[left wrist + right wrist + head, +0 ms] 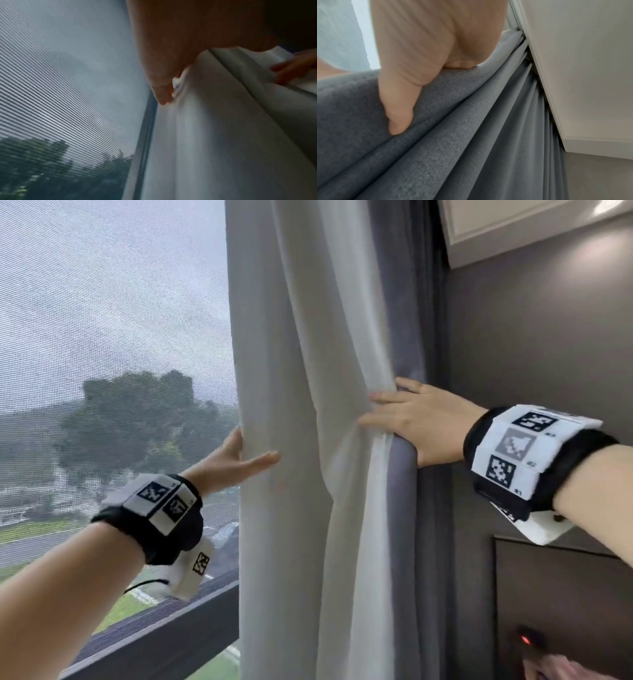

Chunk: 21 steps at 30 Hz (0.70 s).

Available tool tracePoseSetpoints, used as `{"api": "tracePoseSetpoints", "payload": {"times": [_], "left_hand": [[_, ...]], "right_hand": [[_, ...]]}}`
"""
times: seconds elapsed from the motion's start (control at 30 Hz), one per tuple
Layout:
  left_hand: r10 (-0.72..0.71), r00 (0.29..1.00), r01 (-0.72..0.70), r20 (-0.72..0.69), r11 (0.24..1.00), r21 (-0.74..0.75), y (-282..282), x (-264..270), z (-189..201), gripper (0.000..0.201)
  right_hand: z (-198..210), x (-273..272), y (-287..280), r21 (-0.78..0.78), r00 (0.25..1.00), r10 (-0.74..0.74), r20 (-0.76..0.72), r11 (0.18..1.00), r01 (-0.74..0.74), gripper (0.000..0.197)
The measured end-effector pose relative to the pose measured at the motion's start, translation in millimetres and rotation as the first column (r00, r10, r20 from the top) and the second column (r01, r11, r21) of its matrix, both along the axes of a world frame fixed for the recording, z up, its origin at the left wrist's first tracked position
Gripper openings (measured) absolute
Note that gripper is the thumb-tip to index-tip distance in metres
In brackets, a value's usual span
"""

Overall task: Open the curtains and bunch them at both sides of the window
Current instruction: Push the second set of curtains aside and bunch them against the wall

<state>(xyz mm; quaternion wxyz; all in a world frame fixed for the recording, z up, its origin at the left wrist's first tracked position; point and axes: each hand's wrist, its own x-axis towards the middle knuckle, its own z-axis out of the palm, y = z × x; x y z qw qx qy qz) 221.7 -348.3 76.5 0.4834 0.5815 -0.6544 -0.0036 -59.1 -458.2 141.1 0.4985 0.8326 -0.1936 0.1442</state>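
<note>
A white sheer curtain [301, 354] hangs bunched right of the screened window [102, 320], with a blue-grey heavy curtain [407, 302] gathered behind it against the wall. My left hand [255, 446] holds the sheer's left edge, thumb in front and fingers behind. The left wrist view shows those fingers [163, 94] lying along the white curtain [214, 135]. My right hand [394, 419] clasps the bunch higher up, fingers spread over the white folds. In the right wrist view its thumb [399, 121] presses into the blue-grey curtain [471, 135].
A dark window sill [154, 625] runs below the screen. A grey wall [548, 337] stands just right of the curtains, with white trim [513, 220] above. Lower right are a dark panel with a red light [524, 640] and some pink cloth [565, 669].
</note>
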Motion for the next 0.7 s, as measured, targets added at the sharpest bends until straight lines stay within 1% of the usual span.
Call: {"api": "tracePoseSetpoints", "payload": {"times": [0.03,0.07,0.13,0.17,0.2,0.23,0.27,0.33,0.37,0.4,0.47,0.53,0.57,0.63,0.7], "left_hand": [[-0.074,0.997,0.074,0.009,0.996,0.047,-7.0,-11.3,-3.6,0.085],[-0.125,0.992,0.123,0.022,0.988,0.089,-14.9,-21.7,-10.4,0.087],[-0.166,0.984,0.151,0.062,0.969,0.197,-28.2,-44.1,-26.7,0.098],[-0.193,0.978,0.169,0.078,0.955,0.246,-33.4,-55.3,-35.9,0.091],[-0.246,0.966,0.215,0.084,0.938,0.273,-37.2,-67.6,-44.3,0.078],[-0.306,0.948,0.271,0.081,0.917,0.292,-40.4,-79.5,-52.0,0.071],[-0.347,0.935,0.312,0.070,0.902,0.299,-42.6,-91.2,-58.7,0.075],[-0.389,0.919,0.355,0.063,0.887,0.296,-46.1,-111.7,-68.3,0.096],[-0.414,0.907,0.377,0.079,0.880,0.288,-48.3,-119.5,-71.9,0.100],[-0.438,0.894,0.396,0.096,0.872,0.288,-49.9,-126.4,-74.0,0.100],[-0.452,0.885,0.406,0.110,0.866,0.291,-50.9,-138.4,-74.2,0.093],[-0.482,0.870,0.440,0.108,0.855,0.273,-50.7,-147.3,-73.2,0.087],[-0.508,0.855,0.470,0.103,0.843,0.263,-49.9,-150.4,-72.4,0.082],[-0.555,0.826,0.521,0.097,0.817,0.246,-48.9,-151.4,-70.2,0.077],[-0.549,0.829,0.517,0.107,0.825,0.227,-47.4,-143.6,-69.9,0.075]], "right_hand": [[-0.7,-1.7,2.6,0.021,1.000,0.006,0.007,1.000,-0.006,0.088],[-1.6,-3.4,5.2,0.040,1.000,0.019,0.014,0.999,-0.020,0.097],[-2.5,-5.2,10.4,0.062,0.998,0.057,0.041,0.996,-0.059,0.112],[-2.0,-4.9,12.8,0.062,0.996,0.075,0.053,0.995,-0.078,0.118],[-0.7,-4.0,15.3,0.053,0.994,0.090,0.062,0.994,-0.094,0.121],[1.3,-2.3,17.8,0.032,0.992,0.105,0.065,0.994,-0.107,0.122],[4.1,-0.3,20.3,0.000,0.991,0.119,0.063,0.993,-0.119,0.122],[11.2,4.3,25.0,-0.098,0.989,0.142,0.034,0.986,-0.138,0.120],[15.1,6.6,27.1,-0.164,0.990,0.142,0.006,0.977,-0.139,0.119],[18.7,9.0,29.3,-0.233,0.991,0.131,-0.027,0.963,-0.134,0.120],[25.5,14.3,34.4,-0.329,0.990,0.095,-0.102,0.936,-0.124,0.122],[30.0,21.4,39.6,-0.363,0.985,0.027,-0.173,0.927,-0.089,0.119],[31.3,25.2,41.6,-0.366,0.980,-0.027,-0.196,0.930,-0.047,0.114],[33.0,30.9,42.8,-0.330,0.970,-0.129,-0.207,0.942,0.055,0.091],[33.6,31.8,39.6,-0.280,0.966,-0.178,-0.185,0.952,0.122,0.065]]}}
